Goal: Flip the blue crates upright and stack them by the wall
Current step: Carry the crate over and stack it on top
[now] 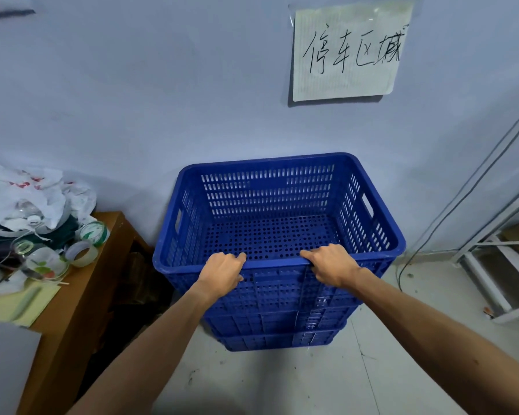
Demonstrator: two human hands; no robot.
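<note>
A stack of blue perforated crates stands upright on the floor against the wall. The top crate (277, 205) is open side up and empty, and it rests on the lower crates (282, 327). Both of my hands hold its near rim. My left hand (222, 272) has its fingers curled over the rim left of the middle. My right hand (331, 265) grips the same rim a little to the right. The crate's far side touches or nearly touches the wall.
A wooden table (81, 298) at the left carries tape rolls (83, 253), plastic bags and yellow paper. A handwritten paper sign (346, 52) hangs on the wall above. A white metal frame (498, 265) and cables stand at the right. Pale tiled floor (282, 381) lies in front.
</note>
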